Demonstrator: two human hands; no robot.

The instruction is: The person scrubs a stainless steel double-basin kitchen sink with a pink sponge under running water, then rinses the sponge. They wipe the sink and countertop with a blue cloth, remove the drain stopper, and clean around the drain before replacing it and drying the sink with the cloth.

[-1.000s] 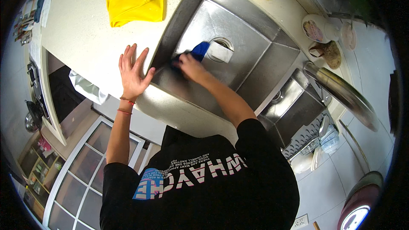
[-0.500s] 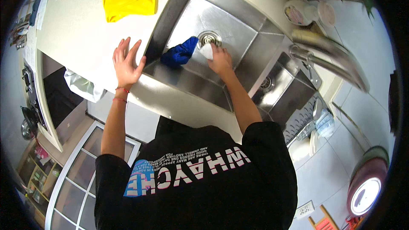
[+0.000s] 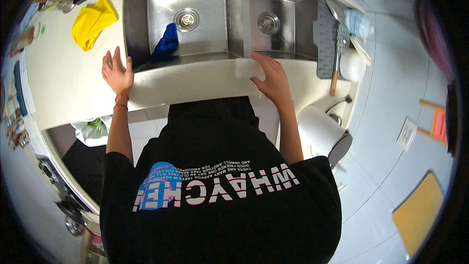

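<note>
My left hand [image 3: 117,74] lies with fingers spread on the counter, beside the left edge of the large sink basin [image 3: 210,7]. My right hand [image 3: 274,79] is at the counter's front strip, below the divider between the basins. Its thumb and fingers grip a white sponge [image 3: 245,68], whose pale, blurred outline nearly merges with the counter. A crumpled blue cloth [image 3: 167,43] lies in the large basin next to the round drain [image 3: 186,19]. On the counter beyond my left hand is a folded yellow cloth [image 3: 95,22].
A smaller basin [image 3: 288,7] adjoins on the right. Past it, a grey drying mat [image 3: 326,44] bears a wooden-handled utensil [image 3: 335,63] and a white cup [image 3: 351,66]. A white kettle [image 3: 317,124] stands at the right. A white bag [image 3: 93,134] hangs below the counter at left.
My right hand has moved with the sponge out of the large basin to the counter's front strip. My left hand stays on the counter. The view has turned toward the right.
</note>
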